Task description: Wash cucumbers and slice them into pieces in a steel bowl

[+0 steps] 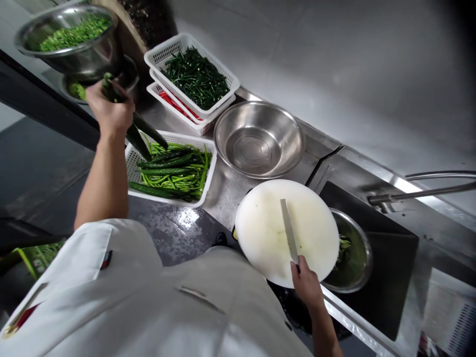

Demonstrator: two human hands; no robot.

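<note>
My left hand [111, 110] is wrapped round a few dark green cucumbers [143, 136], raised over the left end of a white basket [208, 171]. More cucumbers [167, 171] lie in that basket on top of long green beans [191, 181]. My right hand [307, 282] grips the handle of a knife [289, 228], its blade lying over a round white cutting board [256, 228]. Apart from the knife, only faint stains and small specks show on the board.
Behind the board stands a wide metal bowl [293, 144]. Stacked white baskets [232, 82] hold green and red chillies. Chopped greens fill a metal bowl [107, 44] at upper left. Right of the board are another bowl [366, 258], a sink [394, 277] and a faucet [401, 195].
</note>
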